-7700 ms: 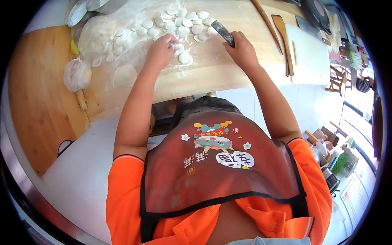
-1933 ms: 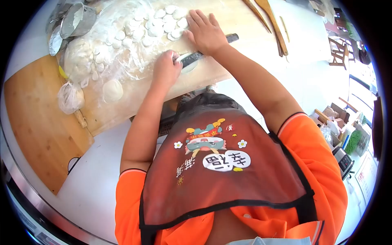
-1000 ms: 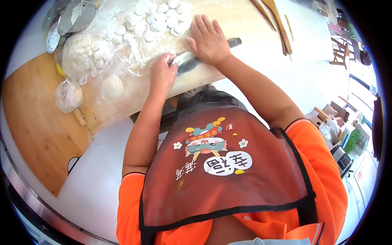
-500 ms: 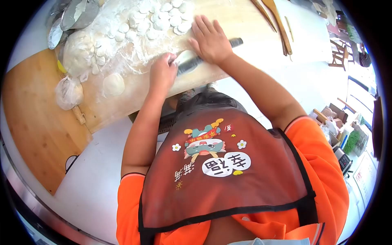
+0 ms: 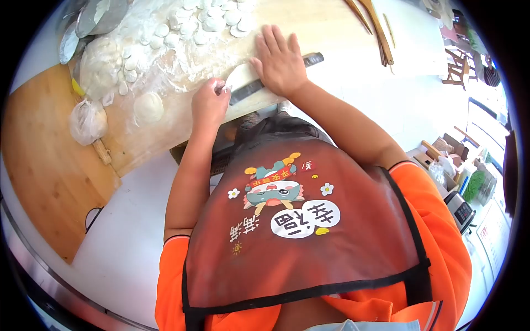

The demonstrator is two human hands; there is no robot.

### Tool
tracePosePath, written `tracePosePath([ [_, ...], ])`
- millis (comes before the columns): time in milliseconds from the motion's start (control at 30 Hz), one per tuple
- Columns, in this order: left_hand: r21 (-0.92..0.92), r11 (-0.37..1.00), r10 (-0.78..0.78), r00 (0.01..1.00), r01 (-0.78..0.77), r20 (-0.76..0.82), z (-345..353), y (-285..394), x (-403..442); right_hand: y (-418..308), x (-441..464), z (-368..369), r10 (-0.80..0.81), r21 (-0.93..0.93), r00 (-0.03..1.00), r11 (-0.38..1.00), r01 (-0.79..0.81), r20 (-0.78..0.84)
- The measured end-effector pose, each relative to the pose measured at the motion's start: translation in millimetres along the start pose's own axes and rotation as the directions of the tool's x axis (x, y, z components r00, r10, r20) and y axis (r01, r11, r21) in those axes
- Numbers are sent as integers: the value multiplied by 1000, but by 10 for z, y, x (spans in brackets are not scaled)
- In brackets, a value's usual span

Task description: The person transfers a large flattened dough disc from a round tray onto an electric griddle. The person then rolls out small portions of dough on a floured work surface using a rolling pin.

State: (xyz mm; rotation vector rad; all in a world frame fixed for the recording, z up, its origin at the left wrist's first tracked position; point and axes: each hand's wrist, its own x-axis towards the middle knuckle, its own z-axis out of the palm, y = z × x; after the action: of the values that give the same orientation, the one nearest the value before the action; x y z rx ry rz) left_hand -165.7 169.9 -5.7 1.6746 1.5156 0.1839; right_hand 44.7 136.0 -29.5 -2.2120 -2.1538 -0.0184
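Observation:
A thin, pale dough wrapper (image 5: pixel 238 76) lies on the floured board near its front edge. My left hand (image 5: pixel 210 106) is closed, its thumb and fingers pinching the wrapper's left edge. A dark rolling pin (image 5: pixel 247 92) slants along the near side of the wrapper. My right hand (image 5: pixel 281 67) lies flat across the pin with fingers stretched out, pressing on it from above. The palm hides the pin's middle and part of the wrapper. Several small flattened dough pieces (image 5: pixel 214 23) are scattered beyond my hands on the flour.
Left on the board are a flat dough round (image 5: pixel 148 107), a plastic-covered dough lump (image 5: pixel 100 67) and a knotted plastic bag (image 5: pixel 88 122). A metal bowl (image 5: pixel 105 19) stands at the back left. Long wooden utensils (image 5: pixel 380 36) lie on the right.
The wrapper shows more widely beyond the pin now. My left hand has shifted slightly left and down in view, still at its edge; the right hand stays flat on the pin.

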Motion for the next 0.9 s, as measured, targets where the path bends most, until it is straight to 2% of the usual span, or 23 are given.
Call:
tracePosePath([
  [100, 47, 997, 55, 998, -54, -17, -43, -26, 135, -9, 338, 36, 65, 36, 998, 997, -65, -13],
  [200, 112, 975, 196, 979, -190, -52, -36, 20, 227, -24, 355, -88, 73, 49, 997, 996, -74, 18],
  [233, 211, 941, 282, 958, -265, -53, -27, -16, 236, -17, 108, -106, 47, 47, 999, 998, -48, 23],
  [333, 169, 977, 133, 991, -130, -4, -39, -17, 85, 6, -487, -187, -62, 24, 991, 998, 60, 117],
  [367, 106, 992, 67, 998, -68, 14, -12, -85, 38, -12, -499, -191, -52, 21, 994, 999, 50, 95],
  [467, 93, 993, -72, 997, 70, 22, -70, 28, -137, -52, -128, -82, -61, 54, 998, 997, 61, -9],
  [500, 92, 995, 55, 996, -48, -71, 18, -90, -133, -35, -7, 1, -90, 60, 993, 994, 94, -73],
  [533, 116, 981, 177, 969, -158, -173, 114, -256, -128, -7, 3, -34, -202, 107, 976, 972, 210, -76],
  [600, 84, 985, 168, 958, -153, -233, 176, -289, -118, 227, -65, -148, -439, 185, 891, 872, 454, -115],
  [633, 61, 997, 57, 993, -51, -104, 40, -72, -139, 342, -190, -151, -539, 225, 836, 807, 547, -101],
  [667, 0, 995, 100, 983, -102, -152, 50, -72, -135, 440, -322, -151, -631, 255, 771, 735, 628, -81],
  [733, -170, 985, -10, 1000, 5, -23, -22, -8, -99, 499, -453, -270, -501, 398, 865, 802, 446, 40],
  [767, -348, 936, -59, 998, 55, -2, -41, 21, -147, 464, -464, -315, -365, 506, 929, 815, 283, 67],
  [833, -662, 737, -117, 990, 136, 72, -78, 232, -189, 320, -419, -510, -67, 665, 983, 744, -64, 169],
  [900, -794, 588, -74, 988, 155, 138, -93, 322, -192, 125, -294, -766, -100, 759, 990, 651, -7, 95],
])
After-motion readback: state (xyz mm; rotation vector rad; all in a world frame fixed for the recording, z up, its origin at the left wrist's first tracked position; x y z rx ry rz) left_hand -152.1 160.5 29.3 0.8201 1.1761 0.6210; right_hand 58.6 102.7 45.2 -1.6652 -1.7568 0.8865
